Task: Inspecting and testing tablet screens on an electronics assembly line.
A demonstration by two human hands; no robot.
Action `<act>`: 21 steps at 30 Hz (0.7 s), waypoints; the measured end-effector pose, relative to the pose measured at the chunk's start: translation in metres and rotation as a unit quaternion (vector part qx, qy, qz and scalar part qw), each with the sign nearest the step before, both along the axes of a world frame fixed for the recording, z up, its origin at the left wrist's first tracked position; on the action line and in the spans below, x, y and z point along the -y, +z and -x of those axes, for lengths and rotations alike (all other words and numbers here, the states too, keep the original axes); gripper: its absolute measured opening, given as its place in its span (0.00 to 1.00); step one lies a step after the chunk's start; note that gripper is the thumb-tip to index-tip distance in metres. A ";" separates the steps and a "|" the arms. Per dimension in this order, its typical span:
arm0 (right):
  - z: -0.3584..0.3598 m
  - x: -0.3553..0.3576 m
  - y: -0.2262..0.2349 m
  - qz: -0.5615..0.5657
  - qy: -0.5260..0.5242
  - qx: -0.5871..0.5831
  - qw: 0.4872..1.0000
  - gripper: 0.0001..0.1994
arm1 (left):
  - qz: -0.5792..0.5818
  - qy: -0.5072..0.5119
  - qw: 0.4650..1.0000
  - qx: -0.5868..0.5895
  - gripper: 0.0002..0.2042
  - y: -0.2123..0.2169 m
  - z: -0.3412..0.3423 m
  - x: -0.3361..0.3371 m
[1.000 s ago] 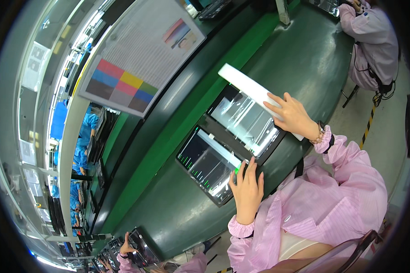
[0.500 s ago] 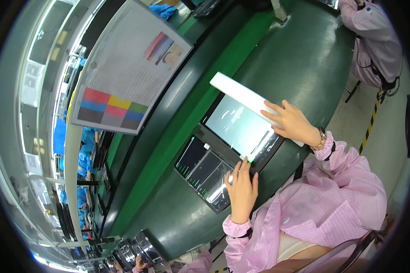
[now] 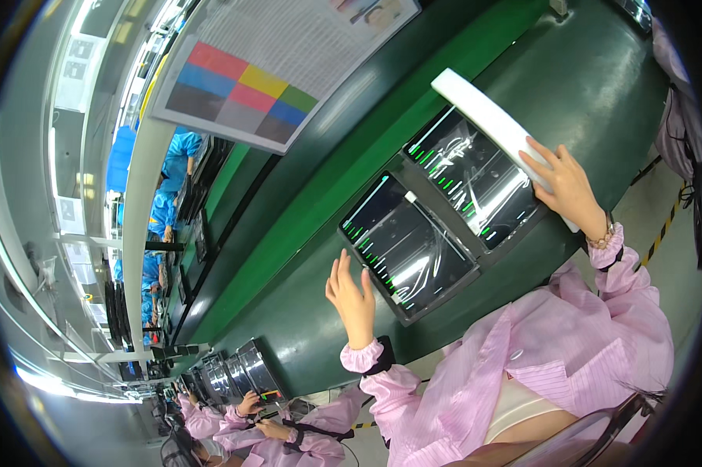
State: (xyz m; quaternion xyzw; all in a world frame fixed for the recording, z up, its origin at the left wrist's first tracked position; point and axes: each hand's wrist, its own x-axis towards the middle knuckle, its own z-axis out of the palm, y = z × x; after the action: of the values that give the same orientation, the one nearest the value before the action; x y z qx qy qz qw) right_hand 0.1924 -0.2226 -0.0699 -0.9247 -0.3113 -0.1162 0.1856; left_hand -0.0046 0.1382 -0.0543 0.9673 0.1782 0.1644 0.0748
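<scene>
Right hand [image 3: 566,187] holds white strip [image 3: 497,128]; fingers [image 3: 539,156] lie flat over its near end. Strip's long axis runs away from fingers, along far screen panel [image 3: 472,175] edge. Left hand [image 3: 355,296] open, fingers spread, empty, hovering over worktop [image 3: 289,311] just left of near screen panel [image 3: 405,249]. Right hand nearer strip.

Against half second ago: left hand has lifted off near panel's corner, moved left; strip grip unchanged.

Single head-worn fisheye view, tilted, looking down close over green workbench [image 3: 304,257]
</scene>
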 end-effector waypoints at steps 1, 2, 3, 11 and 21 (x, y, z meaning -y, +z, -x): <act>0.001 -0.001 0.001 0.006 -0.006 -0.005 1.000 0.31 | -0.002 -0.010 1.000 -0.012 0.20 -0.002 -0.002 -0.002; 0.001 -0.002 0.002 0.013 -0.012 -0.009 1.000 0.31 | -0.003 -0.021 1.000 -0.023 0.21 -0.003 -0.004 -0.004; 0.001 -0.003 0.001 0.007 -0.009 0.000 1.000 0.31 | 0.010 -0.023 0.999 -0.025 0.21 -0.004 -0.007 -0.004; -0.002 -0.004 0.006 0.020 -0.026 -0.004 0.999 0.31 | 0.022 -0.042 0.998 -0.031 0.19 -0.014 -0.009 -0.014; -0.040 -0.036 0.016 -0.009 0.060 -0.025 0.998 0.19 | 0.143 -0.005 0.990 -0.015 0.21 -0.011 0.030 0.000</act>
State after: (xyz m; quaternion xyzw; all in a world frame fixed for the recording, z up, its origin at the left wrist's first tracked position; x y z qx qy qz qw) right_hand 0.2329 -0.1866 -0.0535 -0.9052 -0.3608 -0.0847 0.2080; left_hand -0.0344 0.1380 -0.0654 0.9499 0.1965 0.1220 0.2103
